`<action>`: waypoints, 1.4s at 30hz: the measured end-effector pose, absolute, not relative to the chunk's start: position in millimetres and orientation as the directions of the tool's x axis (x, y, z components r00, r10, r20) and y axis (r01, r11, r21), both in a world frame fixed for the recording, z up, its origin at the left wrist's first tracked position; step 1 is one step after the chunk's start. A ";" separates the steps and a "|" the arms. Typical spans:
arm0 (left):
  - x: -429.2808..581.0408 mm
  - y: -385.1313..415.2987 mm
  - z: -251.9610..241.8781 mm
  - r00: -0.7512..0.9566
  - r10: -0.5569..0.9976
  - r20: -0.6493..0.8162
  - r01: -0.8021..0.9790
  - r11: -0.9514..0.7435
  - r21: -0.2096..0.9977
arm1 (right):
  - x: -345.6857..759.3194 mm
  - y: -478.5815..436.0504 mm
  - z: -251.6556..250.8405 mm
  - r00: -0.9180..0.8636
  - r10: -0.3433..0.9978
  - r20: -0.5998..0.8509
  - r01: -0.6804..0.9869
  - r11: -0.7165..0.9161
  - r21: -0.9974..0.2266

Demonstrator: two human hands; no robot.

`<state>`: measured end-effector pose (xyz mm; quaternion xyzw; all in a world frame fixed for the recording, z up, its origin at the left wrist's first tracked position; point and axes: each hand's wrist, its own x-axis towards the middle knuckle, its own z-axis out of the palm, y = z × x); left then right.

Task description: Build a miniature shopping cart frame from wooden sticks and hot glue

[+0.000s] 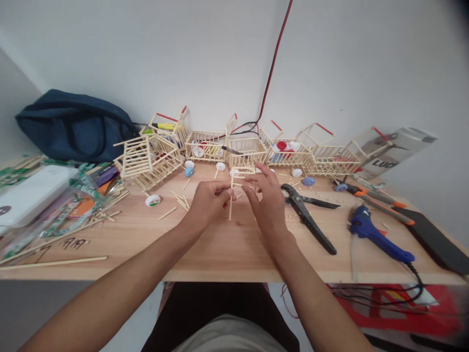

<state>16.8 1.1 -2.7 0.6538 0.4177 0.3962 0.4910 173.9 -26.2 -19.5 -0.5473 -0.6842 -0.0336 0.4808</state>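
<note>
Stick frame [232, 179] over the table [234, 252]

The left hand [210, 201] pinches its long stick [230, 210]. The right hand [270, 198] curls just beside, one finger up; I can't quite tell if it grips too. Little carts [246, 156] sit behind.

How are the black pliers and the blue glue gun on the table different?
The pliers are black, while the glue gun is blue.
The pliers have two long handles, spread apart; the glue gun has just one thick handle.
A black cord comes out of the glue gun's handle, but the pliers have no cord.
Both lie on the table, to the right of the right hand, and nobody is holding either one.
</note>
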 end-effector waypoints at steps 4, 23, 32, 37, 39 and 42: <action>14.8 2.7 -4.3 0.327 0.938 0.117 0.131 -0.168 0.977 | 175.8 -25.3 -20.2 0.200 0.749 0.632 0.649 0.382 -0.658; 17.3 -1.9 1.9 0.322 0.932 0.167 0.212 -0.243 0.947 | 173.9 -29.8 -20.3 0.249 0.962 0.113 0.097 0.091 -0.991; 18.7 -3.0 -1.1 0.334 0.918 0.214 0.258 -0.307 0.916 | 172.5 -30.7 -18.1 0.309 0.946 0.099 0.077 0.078 -0.994; 20.3 -3.0 -6.0 0.336 0.913 0.233 0.246 -0.323 0.914 | 171.1 -30.9 -17.5 0.330 0.940 0.089 0.072 0.069 -0.995; 21.0 -3.2 -6.5 0.331 0.915 0.229 0.243 -0.317 0.916 | 170.4 -31.3 -16.7 0.331 0.939 0.089 0.075 0.068 -0.995; 21.7 -3.5 -5.8 0.323 0.920 0.223 0.238 -0.307 0.921 | 170.1 -31.3 -17.5 0.315 0.945 0.087 0.063 0.071 -0.995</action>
